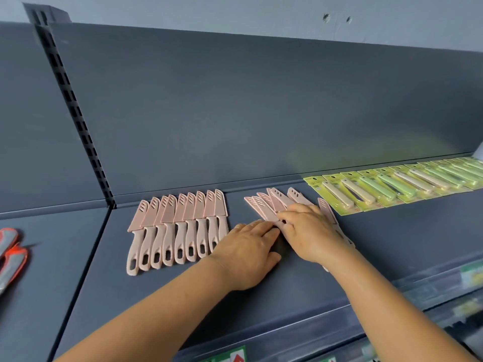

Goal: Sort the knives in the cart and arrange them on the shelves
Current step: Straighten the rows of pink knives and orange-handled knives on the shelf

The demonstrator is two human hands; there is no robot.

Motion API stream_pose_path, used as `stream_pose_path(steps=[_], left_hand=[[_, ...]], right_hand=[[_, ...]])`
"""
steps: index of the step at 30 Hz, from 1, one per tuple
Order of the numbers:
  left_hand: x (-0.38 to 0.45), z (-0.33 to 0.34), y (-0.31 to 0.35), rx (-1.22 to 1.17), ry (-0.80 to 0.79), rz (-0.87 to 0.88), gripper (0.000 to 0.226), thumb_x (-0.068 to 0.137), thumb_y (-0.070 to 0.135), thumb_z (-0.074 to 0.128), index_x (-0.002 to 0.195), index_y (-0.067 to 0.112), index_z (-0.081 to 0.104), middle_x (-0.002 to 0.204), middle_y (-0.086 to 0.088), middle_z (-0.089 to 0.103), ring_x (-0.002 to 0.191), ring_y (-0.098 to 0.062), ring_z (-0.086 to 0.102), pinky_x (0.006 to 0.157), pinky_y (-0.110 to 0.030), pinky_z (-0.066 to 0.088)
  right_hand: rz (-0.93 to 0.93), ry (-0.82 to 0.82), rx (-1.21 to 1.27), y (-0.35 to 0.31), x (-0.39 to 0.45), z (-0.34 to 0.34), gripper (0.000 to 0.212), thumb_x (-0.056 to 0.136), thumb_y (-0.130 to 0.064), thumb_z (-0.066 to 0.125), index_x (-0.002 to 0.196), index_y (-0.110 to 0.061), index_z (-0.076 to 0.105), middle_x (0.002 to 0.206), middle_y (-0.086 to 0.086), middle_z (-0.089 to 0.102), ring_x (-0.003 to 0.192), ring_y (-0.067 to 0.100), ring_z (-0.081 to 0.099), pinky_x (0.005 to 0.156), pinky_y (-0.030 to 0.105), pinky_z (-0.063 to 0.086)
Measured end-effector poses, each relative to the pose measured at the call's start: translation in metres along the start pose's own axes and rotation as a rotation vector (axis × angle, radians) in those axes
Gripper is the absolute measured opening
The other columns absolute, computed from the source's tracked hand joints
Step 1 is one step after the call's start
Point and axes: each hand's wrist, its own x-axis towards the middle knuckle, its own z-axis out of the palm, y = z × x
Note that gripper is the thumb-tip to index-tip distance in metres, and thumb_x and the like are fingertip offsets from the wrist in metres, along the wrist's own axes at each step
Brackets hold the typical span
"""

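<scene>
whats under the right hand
A loose fan of pink knives: their sheathed tips stick out beyond the right hand, and one more shows at its right edge. Their handles are mostly covered, so the count is unclear.

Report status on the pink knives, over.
Both hands, left hand and right hand, on loose pink knives. Neat pink row alongside. Nothing blocking.

**Grey shelving under a pale wall**

A dark grey metal back panel [235, 105] rises behind the shelf deck [392, 244]. A slotted upright [75, 118] divides two bays. Above, a pale wall [235, 11] bears what may be two small marks.
</scene>
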Motion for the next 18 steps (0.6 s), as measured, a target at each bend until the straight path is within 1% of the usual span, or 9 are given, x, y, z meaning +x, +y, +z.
stream_pose_path(steps=[3, 4, 6, 9, 11, 13, 16, 18], left_hand=[[0.002, 0.000, 0.001, 0.007, -0.003, -0.019, 0.051, 0.099, 0.042, 0.032, 0.145, 0.019, 0.032, 0.155, 0.002, 0.025, 0.141, -0.017, 0.021, 0.113, -0.032, 0.014], [0.002, 0.000, 0.000, 0.007, 0.009, -0.023, 0.050, 0.099, 0.042, 0.033, 0.143, 0.020, 0.034, 0.153, 0.002, 0.028, 0.139, -0.017, 0.025, 0.112, -0.031, 0.016], [0.000, 0.000, -0.001, 0.008, 0.030, -0.046, 0.048, 0.097, 0.042, 0.035, 0.140, 0.020, 0.038, 0.147, 0.001, 0.035, 0.133, -0.018, 0.032, 0.112, -0.030, 0.020], [-0.003, 0.001, -0.002, -0.001, 0.054, -0.092, 0.051, 0.096, 0.041, 0.036, 0.142, 0.019, 0.034, 0.146, 0.001, 0.035, 0.133, -0.018, 0.034, 0.113, -0.029, 0.021], [-0.007, 0.001, -0.002, -0.012, 0.074, -0.114, 0.054, 0.097, 0.041, 0.037, 0.146, 0.020, 0.028, 0.148, 0.001, 0.031, 0.135, -0.019, 0.031, 0.113, -0.028, 0.018], [-0.010, 0.000, 0.000, -0.018, 0.090, -0.110, 0.055, 0.098, 0.042, 0.036, 0.148, 0.023, 0.024, 0.151, 0.002, 0.026, 0.137, -0.019, 0.027, 0.112, -0.028, 0.016], [-0.013, 0.000, 0.007, -0.025, 0.074, -0.066, 0.056, 0.096, 0.051, 0.033, 0.146, 0.024, 0.030, 0.151, 0.004, 0.028, 0.138, -0.017, 0.028, 0.112, -0.028, 0.016], [-0.014, 0.001, 0.010, -0.013, 0.055, -0.088, 0.060, 0.095, 0.055, 0.034, 0.145, 0.023, 0.032, 0.151, 0.002, 0.031, 0.137, -0.019, 0.030, 0.112, -0.029, 0.018]], right_hand=[[-0.067, 0.051, -0.050, 0.002, -0.003, -0.001, 0.033, 0.098, -0.037, 0.038, 0.124, -0.035, 0.058, 0.130, -0.007, 0.046, 0.120, 0.019, 0.034, 0.100, 0.031, 0.032], [-0.112, 0.039, -0.058, 0.001, -0.005, -0.001, 0.031, 0.096, -0.036, 0.040, 0.121, -0.035, 0.060, 0.125, -0.005, 0.049, 0.117, 0.020, 0.037, 0.097, 0.030, 0.034], [-0.192, -0.011, -0.055, -0.002, -0.006, 0.000, 0.030, 0.094, -0.034, 0.043, 0.119, -0.034, 0.060, 0.118, -0.003, 0.053, 0.114, 0.022, 0.042, 0.096, 0.032, 0.037], [-0.225, -0.071, 0.048, -0.005, -0.006, -0.003, 0.032, 0.094, -0.027, 0.044, 0.123, -0.032, 0.058, 0.118, -0.003, 0.056, 0.115, 0.020, 0.043, 0.098, 0.034, 0.038], [-0.221, -0.048, 0.074, -0.004, -0.006, -0.004, 0.032, 0.094, -0.024, 0.044, 0.122, -0.030, 0.059, 0.117, -0.005, 0.058, 0.115, 0.020, 0.044, 0.098, 0.035, 0.040], [-0.210, -0.010, 0.013, -0.002, -0.007, -0.004, 0.032, 0.094, -0.021, 0.043, 0.120, -0.028, 0.059, 0.119, -0.006, 0.058, 0.115, 0.022, 0.045, 0.099, 0.035, 0.039], [-0.225, -0.018, -0.040, -0.001, -0.008, -0.001, 0.030, 0.091, -0.016, 0.042, 0.111, -0.026, 0.062, 0.120, -0.008, 0.057, 0.114, 0.022, 0.043, 0.099, 0.033, 0.037], [-0.199, -0.004, -0.037, -0.001, -0.008, -0.001, 0.030, 0.092, -0.019, 0.045, 0.116, -0.026, 0.061, 0.124, -0.008, 0.056, 0.118, 0.021, 0.041, 0.101, 0.031, 0.036]])
